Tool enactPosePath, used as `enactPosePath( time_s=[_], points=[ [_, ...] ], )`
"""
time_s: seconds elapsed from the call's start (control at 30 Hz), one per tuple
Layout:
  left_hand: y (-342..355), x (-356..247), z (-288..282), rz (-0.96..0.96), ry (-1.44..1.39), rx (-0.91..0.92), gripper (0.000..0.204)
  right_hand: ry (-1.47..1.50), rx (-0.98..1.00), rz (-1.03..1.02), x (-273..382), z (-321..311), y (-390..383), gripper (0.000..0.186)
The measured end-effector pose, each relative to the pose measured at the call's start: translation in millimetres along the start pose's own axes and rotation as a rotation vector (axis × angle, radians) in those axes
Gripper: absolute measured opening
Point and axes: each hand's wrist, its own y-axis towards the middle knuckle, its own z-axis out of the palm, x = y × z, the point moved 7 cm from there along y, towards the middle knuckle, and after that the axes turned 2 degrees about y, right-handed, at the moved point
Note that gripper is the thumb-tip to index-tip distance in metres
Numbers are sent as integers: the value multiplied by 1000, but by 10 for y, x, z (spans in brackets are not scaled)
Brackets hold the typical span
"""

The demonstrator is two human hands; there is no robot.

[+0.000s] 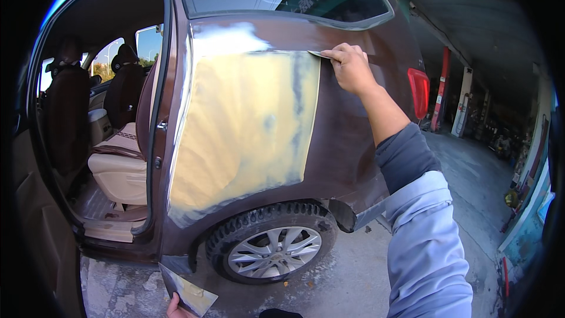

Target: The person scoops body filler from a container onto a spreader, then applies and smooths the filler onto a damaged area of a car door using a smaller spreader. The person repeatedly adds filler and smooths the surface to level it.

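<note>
The right hand [351, 68] pinches a thin flat metal scraper [318, 54] at the top corner of the big yellow filler patch [247, 123] on the brown car's back side panel [347, 141], probably smoothing it, so a steady downward pull looks right, while the left hand [175, 308] grips a flat metal board with yellow filler on it [189, 293] down low.

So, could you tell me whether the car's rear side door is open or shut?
Open. The rear door opening is uncovered, showing the beige rear seat and the front seats inside the car.
</note>
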Motion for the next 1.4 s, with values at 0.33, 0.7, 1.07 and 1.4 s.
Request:
enactPosePath(
  time_s=[0.33,0.7,1.07,1.4],
  points=[
    [127,79,-67,-18,-4,24,46,61,-26,-91,132,7,-322,29],
    [182,106,-64,-29,4,14,46,88,-37,-61,367,96,-928,38],
    [161,104,-76,-31,-4,17,45,130,-45,-33,574,202,-1508,51],
    [189,128,-84,-39,30,4,47,169,7,20,739,339,-1998,55]
  ],
)
